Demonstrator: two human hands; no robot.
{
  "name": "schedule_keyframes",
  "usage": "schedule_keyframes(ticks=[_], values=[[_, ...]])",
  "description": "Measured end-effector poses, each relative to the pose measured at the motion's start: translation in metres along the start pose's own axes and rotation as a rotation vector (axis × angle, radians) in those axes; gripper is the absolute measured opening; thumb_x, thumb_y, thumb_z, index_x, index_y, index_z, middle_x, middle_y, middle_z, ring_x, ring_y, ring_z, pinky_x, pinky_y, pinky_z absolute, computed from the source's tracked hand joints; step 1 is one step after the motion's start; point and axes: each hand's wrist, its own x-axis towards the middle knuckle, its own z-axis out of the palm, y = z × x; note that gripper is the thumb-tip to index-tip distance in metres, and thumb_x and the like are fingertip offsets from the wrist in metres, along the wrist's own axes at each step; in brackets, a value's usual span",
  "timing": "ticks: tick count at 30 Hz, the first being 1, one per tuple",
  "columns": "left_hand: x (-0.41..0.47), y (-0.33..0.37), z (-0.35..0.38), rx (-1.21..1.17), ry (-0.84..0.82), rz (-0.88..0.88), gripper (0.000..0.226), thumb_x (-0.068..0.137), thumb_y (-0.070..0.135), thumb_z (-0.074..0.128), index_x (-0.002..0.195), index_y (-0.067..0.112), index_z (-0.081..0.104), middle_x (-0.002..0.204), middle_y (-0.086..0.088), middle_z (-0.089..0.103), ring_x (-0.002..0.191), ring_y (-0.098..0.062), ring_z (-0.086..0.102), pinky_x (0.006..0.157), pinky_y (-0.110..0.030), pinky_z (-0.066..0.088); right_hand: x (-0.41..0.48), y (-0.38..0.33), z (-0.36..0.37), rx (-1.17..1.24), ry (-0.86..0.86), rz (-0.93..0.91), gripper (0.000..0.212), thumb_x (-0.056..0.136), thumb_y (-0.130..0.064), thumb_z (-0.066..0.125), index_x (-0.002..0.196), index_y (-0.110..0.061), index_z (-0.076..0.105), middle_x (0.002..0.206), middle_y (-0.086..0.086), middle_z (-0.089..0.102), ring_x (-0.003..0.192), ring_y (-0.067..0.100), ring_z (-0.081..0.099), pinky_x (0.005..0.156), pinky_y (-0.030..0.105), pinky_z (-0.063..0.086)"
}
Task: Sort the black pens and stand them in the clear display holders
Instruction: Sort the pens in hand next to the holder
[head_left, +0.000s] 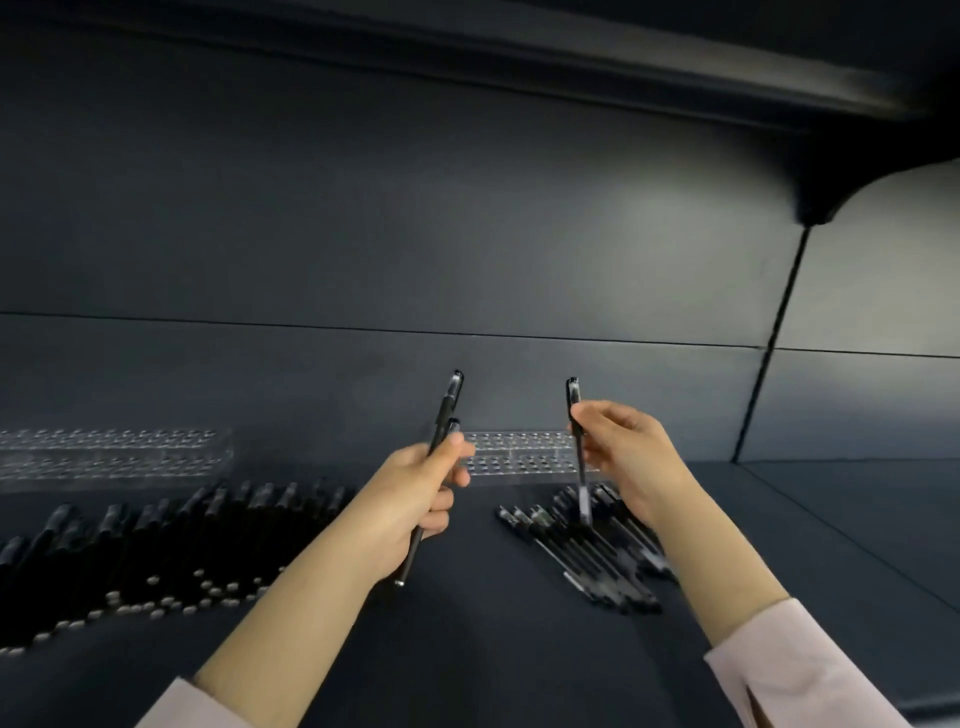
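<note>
**Q:** Where do the pens lie relative to the clear holder (519, 448)?

**A:** The right hand (626, 452) pinches one black pen (582, 486) near its cap, long axis almost upright, just in front of the holder's right end. The left hand (415, 501) grips two pens (450, 402), tilted rightward, before its left end.

**Q:** Which hand is nearer, and what room is there?

**A:** Probably the right. Its pen's lower tip hangs over the loose pile (597, 556) in front of the holder. The holder's holes look unfilled. A second holder (104, 447) lies far to its left.
</note>
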Motion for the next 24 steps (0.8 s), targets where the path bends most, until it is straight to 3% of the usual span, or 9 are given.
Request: schedule_keyframes(ticks=[4,8,12,15,20,24], values=[[0.007,-0.011,0.058,-0.111,-0.031,-0.056,0.014,0.101,0.019,0.050,0.104,0.006,0.055,0.066,-0.003,0.057,0.044,-0.007,0.032,0.034,-0.017,0.024,0.023,0.007,-0.075,-0.287,0.058,0.017,0.013,0.088,-0.011,0.068,0.098,-0.003,0.067,0.076,0.007,0.065,0.058,0.012,0.056,0.053,0.019,0.048],[0.008,-0.023,0.096,-0.132,-0.045,-0.055,0.018,0.102,0.017,0.049,0.105,0.005,0.062,0.071,-0.003,0.060,0.048,-0.008,0.042,0.038,-0.018,0.031,0.038,0.026,-0.115,-0.528,0.032,0.055,0.021,0.083,-0.011,0.074,0.099,0.002,0.065,0.072,0.007,0.062,0.055,0.016,0.060,0.057,0.022,0.057],[0.007,-0.030,0.117,-0.072,-0.030,-0.034,0.023,0.102,0.019,0.049,0.108,0.008,0.069,0.079,-0.001,0.059,0.054,-0.008,0.046,0.044,-0.019,0.038,0.043,0.043,-0.128,-0.696,-0.061,0.068,0.022,0.080,-0.013,0.077,0.094,-0.001,0.065,0.078,0.005,0.066,0.050,0.014,0.063,0.056,0.017,0.054],[0.006,-0.033,0.126,-0.045,-0.047,-0.024,0.023,0.102,0.022,0.050,0.111,0.011,0.068,0.080,-0.001,0.059,0.054,-0.008,0.046,0.042,-0.019,0.037,0.043,0.050,-0.126,-0.772,-0.095,0.054,0.019,0.081,-0.014,0.075,0.091,-0.003,0.065,0.077,0.001,0.064,0.046,0.008,0.062,0.046,0.011,0.046],[0.004,-0.034,0.136,-0.011,-0.037,-0.038,0.023,0.101,0.022,0.050,0.112,0.011,0.067,0.078,0.000,0.059,0.049,-0.006,0.044,0.039,-0.017,0.032,0.046,0.051,-0.127,-0.981,-0.128,-0.035,0.011,0.084,-0.017,0.071,0.084,-0.007,0.065,0.075,-0.001,0.067,0.046,0.008,0.058,0.047,0.007,0.042],[0.006,-0.038,0.142,0.029,-0.039,-0.051,0.022,0.101,0.022,0.051,0.112,0.011,0.068,0.079,0.000,0.059,0.049,-0.006,0.041,0.038,-0.017,0.029,0.043,0.051,-0.133,-0.980,-0.121,-0.077,0.018,0.088,-0.024,0.068,0.086,-0.007,0.072,0.086,0.001,0.071,0.078,0.015,0.065,0.066,0.016,0.043]])
